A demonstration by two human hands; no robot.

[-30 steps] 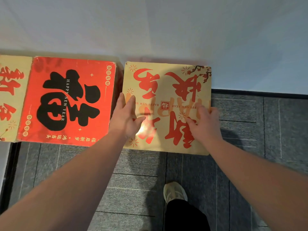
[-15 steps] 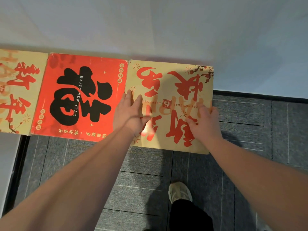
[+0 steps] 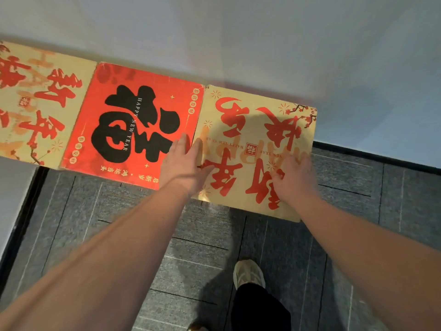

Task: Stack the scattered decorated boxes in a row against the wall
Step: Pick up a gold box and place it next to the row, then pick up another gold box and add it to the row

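Three decorated boxes stand side by side against the white wall. At the right is a tan box (image 3: 257, 130) with red characters. A red box (image 3: 143, 120) with a black character stands in the middle, and another tan box (image 3: 40, 103) at the left runs out of frame. My left hand (image 3: 183, 163) lies flat with straight fingers over the seam between the red box and the right tan box. My right hand (image 3: 293, 177) rests on the right tan box's top near its right edge, fingers bent against the surface.
Grey carpet tiles (image 3: 100, 230) cover the floor in front of the boxes. A dark baseboard (image 3: 381, 158) runs along the wall at the right. My shoe (image 3: 248, 273) and dark trouser leg stand below the right box. A white panel edge (image 3: 14, 192) shows at the left.
The right tan box now sits tight against the red box; the gap seen before has closed. The view has shifted left, and both hands stay on the box top.
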